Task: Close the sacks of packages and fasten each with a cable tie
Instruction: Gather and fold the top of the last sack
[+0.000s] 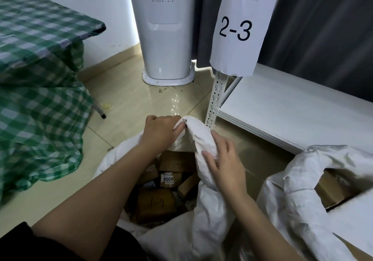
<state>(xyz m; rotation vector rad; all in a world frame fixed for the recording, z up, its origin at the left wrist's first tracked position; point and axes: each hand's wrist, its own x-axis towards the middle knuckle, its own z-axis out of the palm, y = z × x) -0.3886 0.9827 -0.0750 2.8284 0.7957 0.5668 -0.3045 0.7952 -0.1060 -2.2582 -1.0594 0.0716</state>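
I count two white sacks: one open in front of me and a second to my right. Inside the first I can make out about six brown cardboard packages, though some are hidden and the count is unsure; the second shows one box. My two hands are here, left and right. There is one white standing appliance, one checked cloth, one shelf board and one paper label reading 2-3.
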